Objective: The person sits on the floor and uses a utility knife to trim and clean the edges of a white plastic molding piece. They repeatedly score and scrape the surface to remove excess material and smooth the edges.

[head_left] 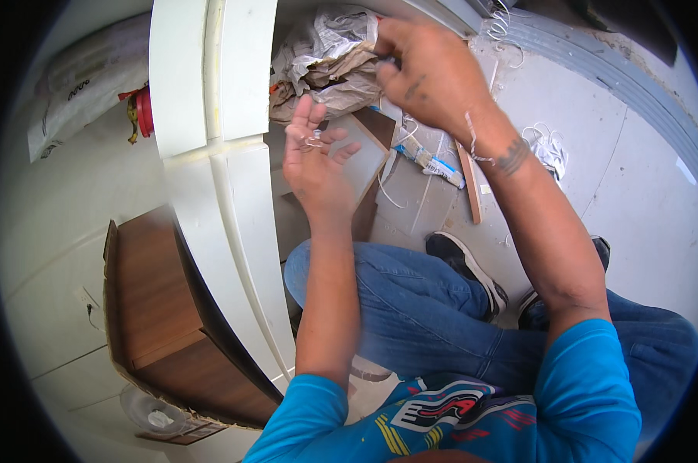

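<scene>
My left hand (316, 166) is raised palm up beside the white panel, its fingers spread. A few small clear bits (314, 140) lie on those fingers, too small to name. Farther right, my right hand (430, 77) is bent with thumb and fingers curled toward each other. Whatever they hold, if anything, is hidden and slightly blurred. Just past both hands sits a heap of crumpled paper and plastic (337, 65), in grey and brown. A thin whitish twisted band (472, 135) runs round my right wrist.
A tall white panel (245, 185) stands at my left, with a brown wooden cabinet (164, 285) beyond it. On the floor lie a blue and white tube (442, 167), a wooden strip (469, 185) and a white tangle of cord (548, 150). A metal track (596, 65) borders the far right.
</scene>
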A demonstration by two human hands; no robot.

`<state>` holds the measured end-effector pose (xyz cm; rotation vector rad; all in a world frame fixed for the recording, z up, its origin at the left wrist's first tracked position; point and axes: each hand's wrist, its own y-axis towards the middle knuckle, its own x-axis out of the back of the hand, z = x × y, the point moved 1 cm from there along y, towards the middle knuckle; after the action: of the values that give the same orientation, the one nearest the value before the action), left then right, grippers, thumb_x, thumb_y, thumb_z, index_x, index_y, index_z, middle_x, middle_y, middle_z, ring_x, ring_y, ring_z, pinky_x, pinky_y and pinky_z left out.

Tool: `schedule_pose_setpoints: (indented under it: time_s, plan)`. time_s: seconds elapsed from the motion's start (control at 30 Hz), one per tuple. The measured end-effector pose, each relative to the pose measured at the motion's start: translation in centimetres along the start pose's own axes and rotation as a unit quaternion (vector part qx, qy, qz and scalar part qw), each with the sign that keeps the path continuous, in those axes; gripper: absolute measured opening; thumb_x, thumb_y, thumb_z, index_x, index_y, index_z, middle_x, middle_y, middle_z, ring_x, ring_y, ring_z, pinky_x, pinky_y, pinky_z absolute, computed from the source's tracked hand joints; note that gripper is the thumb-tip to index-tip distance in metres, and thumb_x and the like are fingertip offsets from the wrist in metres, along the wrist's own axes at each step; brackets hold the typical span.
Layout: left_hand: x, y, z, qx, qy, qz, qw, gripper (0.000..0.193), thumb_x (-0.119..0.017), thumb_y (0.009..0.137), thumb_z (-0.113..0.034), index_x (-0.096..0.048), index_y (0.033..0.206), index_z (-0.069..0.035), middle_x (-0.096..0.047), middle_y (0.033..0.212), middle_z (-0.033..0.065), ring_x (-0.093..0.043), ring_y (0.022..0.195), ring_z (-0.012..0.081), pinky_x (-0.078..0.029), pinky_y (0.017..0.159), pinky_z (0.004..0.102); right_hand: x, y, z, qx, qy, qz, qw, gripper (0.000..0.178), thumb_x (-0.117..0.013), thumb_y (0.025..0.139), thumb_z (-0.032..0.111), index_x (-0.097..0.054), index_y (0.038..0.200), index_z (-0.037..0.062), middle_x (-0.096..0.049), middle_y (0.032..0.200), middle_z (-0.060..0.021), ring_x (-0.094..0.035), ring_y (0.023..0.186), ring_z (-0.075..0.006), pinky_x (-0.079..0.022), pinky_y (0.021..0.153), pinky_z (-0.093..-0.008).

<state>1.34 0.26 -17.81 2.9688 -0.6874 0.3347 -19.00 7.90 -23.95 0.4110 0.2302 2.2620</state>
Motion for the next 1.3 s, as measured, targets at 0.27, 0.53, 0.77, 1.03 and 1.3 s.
schedule_pose_setpoints:
  time_s: [0.27,0.53,0.77,1.03,1.3]
  plan:
    - [-4.6,2.8,-3.0,-0.016,-0.07,-0.112,0.991,0.052,-0.055,0.119,-0.046,-0.056,0.153,-0.005,-0.067,0.136,0.0058,-0.066,0.102,0.0134,-0.059,0.087,0.0322,2.2,1.8,0.8,-0.033,0.083,-0.046,0.995,0.017,-0.071,0.09,0.014,-0.072,0.101,0.0007,-0.072,0.099,-0.0302,-0.071,0.099,-0.0507,-0.056,0.091,-0.057]
    - [-6.1,1.0,1.1,0.089,0.254,0.114,0.956,0.051,-0.076,0.109,-0.024,-0.063,0.152,-0.001,-0.067,0.144,0.012,-0.072,0.113,0.0169,-0.066,0.078,0.0332,2.1,2.9,0.5,-0.041,0.12,-0.078,0.989,0.016,-0.072,0.092,0.013,-0.072,0.102,0.0004,-0.072,0.101,-0.0283,-0.07,0.101,-0.0496,-0.056,0.094,-0.0557]
    - [-3.1,1.4,-1.9,-0.05,0.081,-0.088,0.992,0.082,-0.056,0.115,-0.062,-0.039,0.171,-0.005,-0.053,0.158,0.0091,-0.062,0.119,0.0171,-0.059,0.094,0.0402,-0.7,4.6,0.1,0.027,0.194,-0.145,0.97,0.018,-0.073,0.095,0.014,-0.072,0.109,0.0022,-0.071,0.104,-0.0257,-0.069,0.103,-0.047,-0.056,0.094,-0.0544]
    - [-2.4,-0.2,-1.6,-0.052,0.056,-0.094,0.993,0.096,-0.049,0.107,-0.079,-0.032,0.175,-0.012,-0.054,0.156,0.0047,-0.062,0.117,0.0158,-0.059,0.089,0.0346,-2.2,7.1,1.2,0.055,0.195,-0.17,0.964,0.016,-0.073,0.098,0.012,-0.072,0.111,0.0023,-0.069,0.105,-0.0268,-0.069,0.101,-0.0486,-0.057,0.091,-0.0549]
    - [-2.3,-0.5,-1.4,-0.034,0.027,-0.089,0.995,0.087,-0.051,0.108,-0.076,-0.034,0.174,-0.022,-0.058,0.151,0.002,-0.061,0.117,0.016,-0.061,0.091,0.0347,-2.6,7.4,1.3,0.069,0.168,-0.193,0.964,0.015,-0.073,0.097,0.01,-0.072,0.11,0.0024,-0.067,0.104,-0.0277,-0.069,0.096,-0.0499,-0.058,0.089,-0.0557]
